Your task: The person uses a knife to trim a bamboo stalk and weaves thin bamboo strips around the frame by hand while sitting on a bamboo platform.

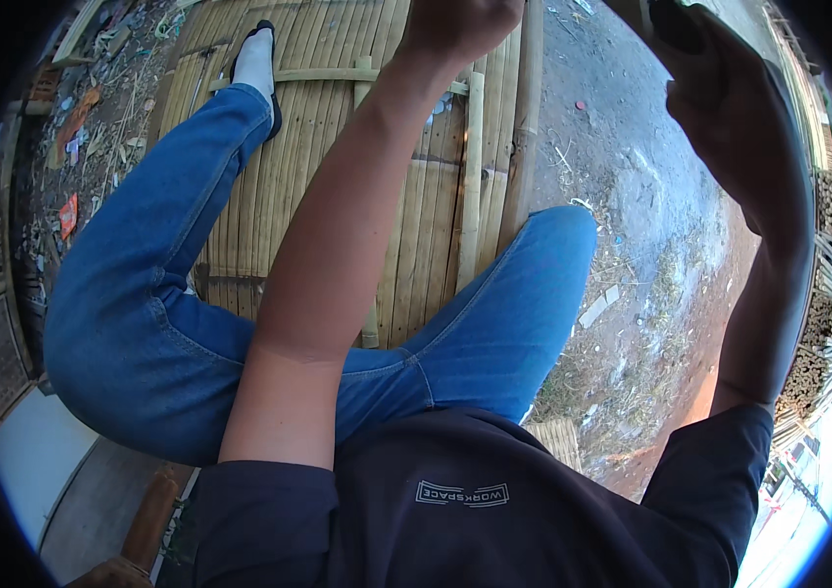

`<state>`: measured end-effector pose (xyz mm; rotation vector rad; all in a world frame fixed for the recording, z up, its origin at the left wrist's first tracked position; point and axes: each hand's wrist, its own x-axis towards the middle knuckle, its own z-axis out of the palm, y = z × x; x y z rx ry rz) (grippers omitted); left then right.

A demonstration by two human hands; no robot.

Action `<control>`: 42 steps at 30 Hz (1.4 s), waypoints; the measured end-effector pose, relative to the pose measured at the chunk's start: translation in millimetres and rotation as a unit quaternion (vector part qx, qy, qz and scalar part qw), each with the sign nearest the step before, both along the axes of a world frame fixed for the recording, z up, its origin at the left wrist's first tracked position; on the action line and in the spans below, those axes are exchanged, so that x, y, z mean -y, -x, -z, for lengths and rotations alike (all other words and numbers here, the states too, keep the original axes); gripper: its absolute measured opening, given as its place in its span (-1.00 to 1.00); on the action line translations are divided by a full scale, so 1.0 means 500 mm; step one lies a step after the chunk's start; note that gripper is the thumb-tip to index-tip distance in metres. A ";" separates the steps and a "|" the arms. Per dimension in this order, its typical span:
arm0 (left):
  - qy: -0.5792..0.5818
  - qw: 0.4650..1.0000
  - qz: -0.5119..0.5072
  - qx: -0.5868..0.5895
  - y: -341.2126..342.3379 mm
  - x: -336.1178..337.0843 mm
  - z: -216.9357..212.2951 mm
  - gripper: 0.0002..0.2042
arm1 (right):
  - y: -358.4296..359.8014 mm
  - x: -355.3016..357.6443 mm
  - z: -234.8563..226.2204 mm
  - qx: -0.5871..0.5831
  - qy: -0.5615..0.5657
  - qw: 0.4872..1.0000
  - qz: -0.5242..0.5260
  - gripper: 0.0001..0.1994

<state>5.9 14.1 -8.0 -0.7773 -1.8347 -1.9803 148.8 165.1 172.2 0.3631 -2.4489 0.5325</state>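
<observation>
My left hand (465, 24) is at the top edge, its fingers curled and partly cut off by the picture. What it holds, if anything, cannot be seen. My right hand (720, 108) is raised at the upper right, in shadow, with its fingers bent round something dark that I cannot make out. Below my left forearm, split bamboo strips lie on a slatted bamboo platform (323, 147). One crosspiece (313, 74) runs sideways, and a longer strip (472, 186) lies lengthwise near the platform's right side. Neither hand touches these strips.
My jeans-clad legs rest on the platform, with one shoe (273, 108) at the far left. Bare ground (641, 206) with scraps lies to the right, and litter (68, 216) to the left. Stacked bamboo (823, 323) stands at the far right.
</observation>
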 end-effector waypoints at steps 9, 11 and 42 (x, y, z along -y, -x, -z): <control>0.014 0.994 0.026 0.104 -0.057 0.015 0.002 -0.70 | -0.048 -0.065 0.146 -0.023 0.585 0.805 0.098 -0.69; 0.022 0.996 0.002 0.082 -0.038 0.046 -0.001 -0.68 | -0.010 -0.016 0.279 -0.010 0.670 0.740 0.065 -0.67; -0.025 0.975 0.155 0.158 -0.034 0.098 0.019 -0.74 | 0.044 0.055 0.722 0.341 0.694 0.618 0.140 -0.80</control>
